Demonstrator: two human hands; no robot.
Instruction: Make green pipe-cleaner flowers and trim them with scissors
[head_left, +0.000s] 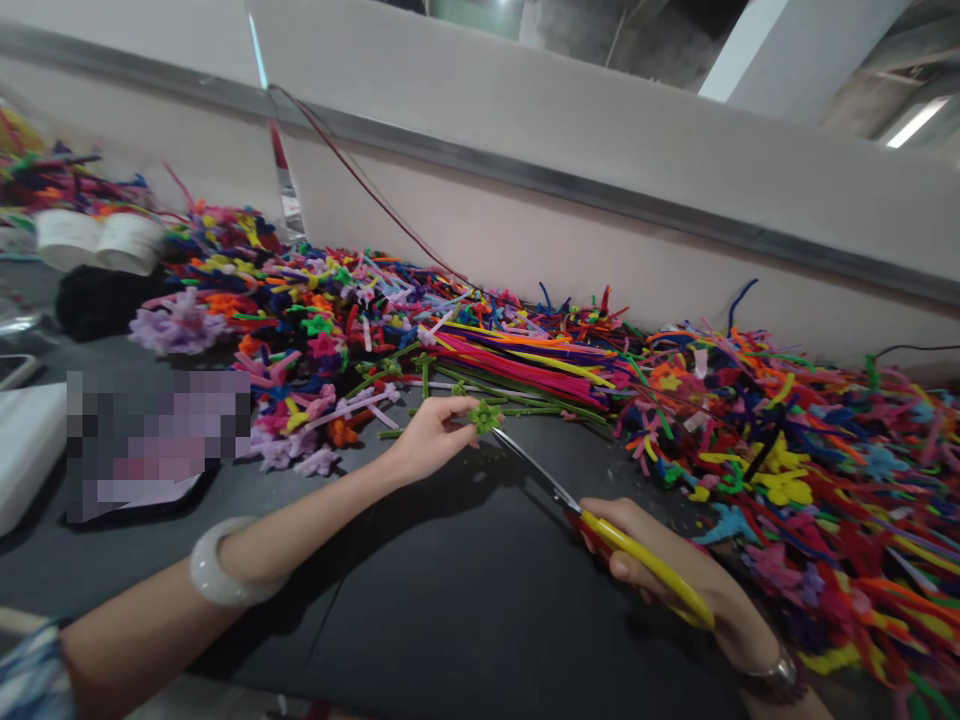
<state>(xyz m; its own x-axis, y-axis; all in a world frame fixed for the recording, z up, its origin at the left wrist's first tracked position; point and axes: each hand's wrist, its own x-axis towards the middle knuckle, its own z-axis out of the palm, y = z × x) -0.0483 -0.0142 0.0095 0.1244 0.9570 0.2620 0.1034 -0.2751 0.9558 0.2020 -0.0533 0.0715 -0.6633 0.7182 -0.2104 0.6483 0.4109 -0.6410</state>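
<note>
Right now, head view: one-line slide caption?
Left hand holds a green pipe-cleaner flower at the tips of yellow-handled scissors in the right hand, over a dark tabletop.

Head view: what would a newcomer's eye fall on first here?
Probably the heap of multicoloured pipe cleaners and fuzzy flowers sprawling along the foot of the pale partition. Next, near the centre, the left hand pinches a small green flower, with the tips of the yellow-handled scissors in the right hand right at it. The white bangle on the left forearm also stands out, lower left.
</note>
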